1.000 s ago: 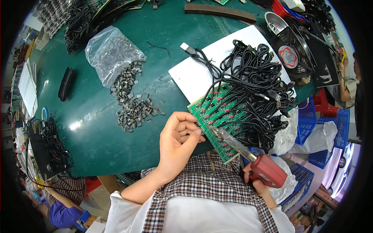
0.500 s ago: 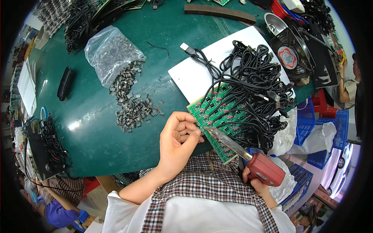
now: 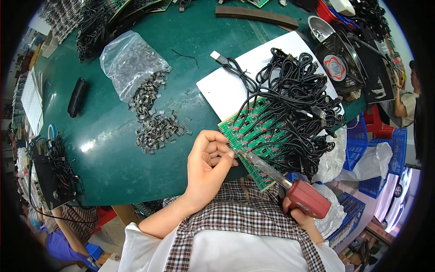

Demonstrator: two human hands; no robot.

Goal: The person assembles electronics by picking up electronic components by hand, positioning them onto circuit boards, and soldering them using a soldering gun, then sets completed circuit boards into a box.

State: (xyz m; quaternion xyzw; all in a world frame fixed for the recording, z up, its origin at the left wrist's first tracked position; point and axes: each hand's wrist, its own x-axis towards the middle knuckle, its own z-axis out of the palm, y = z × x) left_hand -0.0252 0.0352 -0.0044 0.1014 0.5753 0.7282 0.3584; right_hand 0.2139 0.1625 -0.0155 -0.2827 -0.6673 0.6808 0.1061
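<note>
My left hand (image 3: 207, 170) is at the near left edge of a green circuit board panel (image 3: 260, 122). Its fingers are curled, and thumb and forefinger pinch at the board's edge; what is between them is too small to make out. In my right hand (image 3: 298, 215) is a red-bodied soldering gun (image 3: 309, 198), most of the grip hidden under its body. The metal tip slants up and left, reaching the board edge close to my left thumb. Black cables (image 3: 294, 90) run from the board into a tangled heap, with red wire spots at the joints.
Small metal connectors (image 3: 158, 129) spill from a clear plastic bag (image 3: 129, 61) on the green table (image 3: 106, 170). Under the cables lies a white sheet (image 3: 215, 88). A fan (image 3: 337, 68) stands beyond, right. Blue crates (image 3: 355, 140) are at the right; people sit at both sides.
The soldering gun has shifted very slightly down and left, its tip still by the board edge. My left hand has hardly moved. At lower left, another person's arm has moved.
</note>
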